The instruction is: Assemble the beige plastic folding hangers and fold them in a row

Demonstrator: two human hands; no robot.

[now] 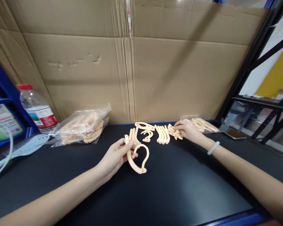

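Note:
My left hand [118, 154] is closed around a beige curved plastic arm [133, 163], held above the black table. A beige plastic hook [148, 153] joins it at the lower end and looks like part of a clothes hanger. My right hand [188, 130] reaches to a pile of small beige plastic pieces [178, 135]. Its fingers are bent together at the pile, and what they grip, if anything, is hidden. Between the hands lie a row of curved arms [163, 135], some loose hooks [147, 135] and an oval beige piece [144, 126].
Clear bags of beige parts stand at left [82, 127] and right [200, 124]. At the left are a bottle with a red cap [39, 108] and a pale blue hairbrush [30, 146]. A phone [233, 132] lies far right. Cardboard [85, 62] walls the back.

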